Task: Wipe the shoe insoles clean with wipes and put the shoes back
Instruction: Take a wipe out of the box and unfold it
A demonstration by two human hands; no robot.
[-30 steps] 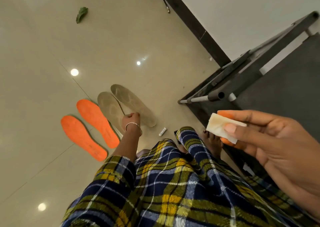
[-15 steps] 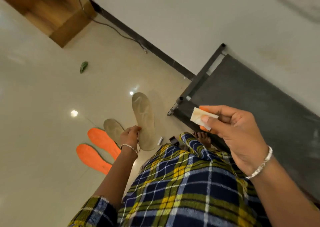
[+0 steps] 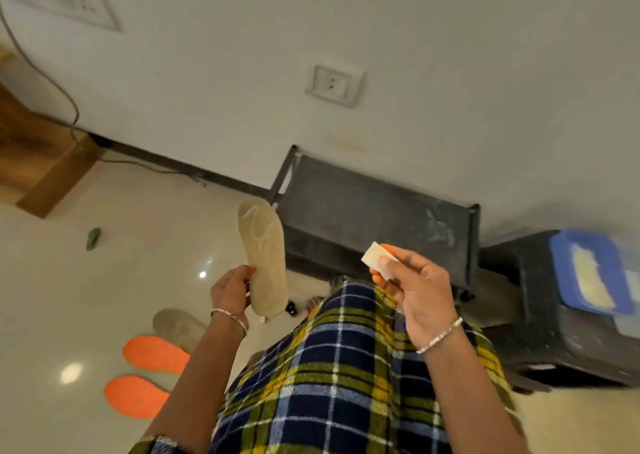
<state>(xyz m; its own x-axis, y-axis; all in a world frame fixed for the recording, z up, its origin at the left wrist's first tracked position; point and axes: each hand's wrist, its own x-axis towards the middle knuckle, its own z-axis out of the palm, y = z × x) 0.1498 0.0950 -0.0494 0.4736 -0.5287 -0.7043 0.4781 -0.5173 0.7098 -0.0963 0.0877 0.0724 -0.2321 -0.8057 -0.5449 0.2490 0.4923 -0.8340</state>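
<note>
Two hands are busy: left hand (image 3: 231,291) grips beige insole (image 3: 265,258), right hand (image 3: 414,289) pinches folded wipe (image 3: 375,259).

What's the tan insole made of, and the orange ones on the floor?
Tan insole: probably foam with a matte fabric top; it looks dull and creased. Orange insoles: likely fuzzy cloth over foam; their edges look soft and they give no shine.

Glossy tiled floor (image 3: 52,280), white wall (image 3: 433,38)
</note>
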